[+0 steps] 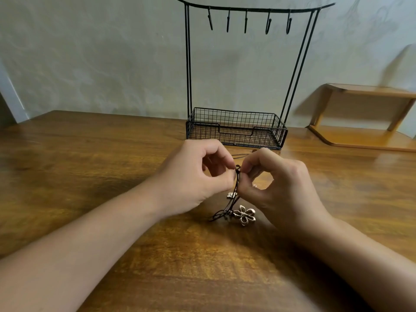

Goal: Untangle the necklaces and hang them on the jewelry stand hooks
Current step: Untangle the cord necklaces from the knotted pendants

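Landmark: the jewelry stand (236, 70), at the back of the bench (78, 165), five hooks (246, 21) on its top bar, all bare. Nothing hung yet.

Left hand (193, 179): in front of the stand's wire basket (236, 129), just left of its centre. Thumb and forefinger pinch the top of the black cords (236, 188); other fingers curled.

Necklaces: cords bunched at one point between the two hands, in front of the basket and raised off the bench. They run down together to a loose loop lying on the bench. A small pale charm (230, 195) hangs partway down; a flower pendant (245, 214) rests on the bench at the bottom. A further length of thin cord lies just in front of the basket, behind the hands; which necklace it belongs to I cannot tell.

Right hand (279, 190): in front of the basket's right half, fingertips pinching the same bunch from the other side.

Risks, as judged:
- Pulling the hands apart while both grip the same bunch would likely cinch the knot rather than free it.
- The pendant's open petals could snag a cord as strands slide past.
- Thin cord; a sharp tug may fray or snap it.
- Lifting early would drag the loose strand behind into the tangle.
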